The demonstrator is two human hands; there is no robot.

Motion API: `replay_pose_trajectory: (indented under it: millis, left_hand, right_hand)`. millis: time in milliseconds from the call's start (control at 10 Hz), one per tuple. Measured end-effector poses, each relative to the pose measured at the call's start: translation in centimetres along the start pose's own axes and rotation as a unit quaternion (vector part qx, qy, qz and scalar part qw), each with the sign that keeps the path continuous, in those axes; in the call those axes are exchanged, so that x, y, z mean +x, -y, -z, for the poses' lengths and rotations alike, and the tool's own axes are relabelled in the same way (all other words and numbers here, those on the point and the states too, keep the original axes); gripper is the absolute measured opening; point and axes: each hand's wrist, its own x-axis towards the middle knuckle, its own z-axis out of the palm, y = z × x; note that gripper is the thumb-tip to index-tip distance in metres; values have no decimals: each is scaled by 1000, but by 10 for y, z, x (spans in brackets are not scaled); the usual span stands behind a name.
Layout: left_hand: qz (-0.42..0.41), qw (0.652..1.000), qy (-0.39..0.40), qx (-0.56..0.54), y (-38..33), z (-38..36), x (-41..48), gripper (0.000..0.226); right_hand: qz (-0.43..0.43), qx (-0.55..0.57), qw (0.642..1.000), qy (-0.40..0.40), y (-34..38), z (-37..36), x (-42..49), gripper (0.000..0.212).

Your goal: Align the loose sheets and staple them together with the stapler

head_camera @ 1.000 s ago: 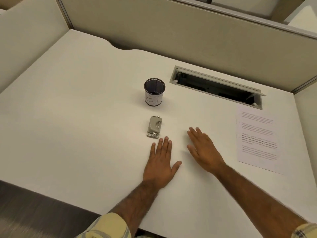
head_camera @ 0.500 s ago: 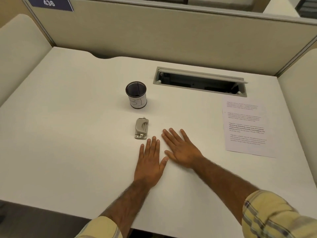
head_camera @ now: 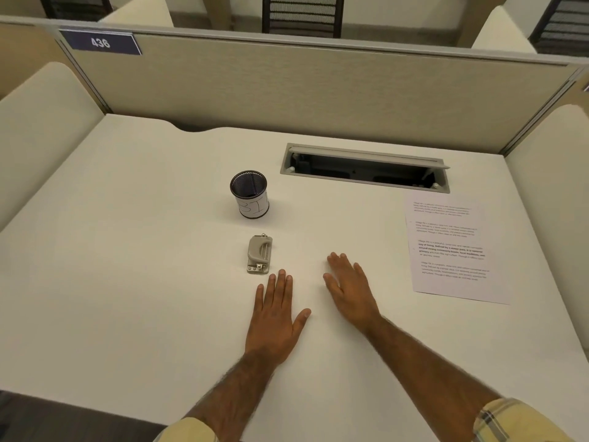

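Both hands are lying flat on the white counter (head_camera: 127, 266), gripping nothing. The left hand (head_camera: 274, 317) is resting palm-down mid-counter with its fingers straight. Its tips are stopping just short of the small grey stapler (head_camera: 259, 254), not touching it. The right hand (head_camera: 350, 291) is sitting beside the left with its fingers straight, angling toward the far edge, also empty. The white printed paper sheets (head_camera: 452, 247) are lying flat near the right edge, just in front of the right end of the grey open cable hatch (head_camera: 366, 169). They're well apart from both hands and from the stapler. Can't tell how many sheets are lying there or how skewed they are. Judging by this, nothing is started yet.

Risks I'm seeing:
- The sheets are sitting close to the right edge, so a one-handed drag is risking fanning them or sending one off the counter.
- The hatch is gaping right behind them, so squaring the pile toward the far edge is risking a sheet slipping into the slot.
- Flat paper on a smooth top is looking hard to lift, and a corner pinch is risking taking only the top sheet.
- The stapler is small and I'm not making out which end is the mouth. A shallow or wrong-end feed is risking a missed staple or a torn corner.
- The black mesh pen cup with a white label (head_camera: 250, 194) is standing just beyond the stapler, so an overreach is risking tipping it.
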Motion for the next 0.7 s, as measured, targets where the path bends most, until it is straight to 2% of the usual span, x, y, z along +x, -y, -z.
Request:
replay_pose_trajectory:
  millis: [100,200,300,500,600,700]
  left_hand:
    - [1,1000,-4,-11,-1,0,0,81]
    - [3,1000,-7,-13,-2,0,-4,80]
    - [4,1000,-3,-10,-5,2,-6,81]
    - [-4,1000,9,-7,-10,11,-16,73]
    - [-24,1000,-14,3,-12,23,-17,57]
    - [-35,998,-57,7,-18,30,-15,54]
  right_hand:
    - [-119,292,947,-61,14,15,-2,42]
    - [-234,661,712,-31,17,37,2,43]
    - [-254,713,654,-8,8,45,2,39]
    - [-245,612,751,-49,-3,48,-10,11]
    - [-235,526,813,-81,0,54,-11,21]
    - [-223,459,855,-89,2,56,-15,23]
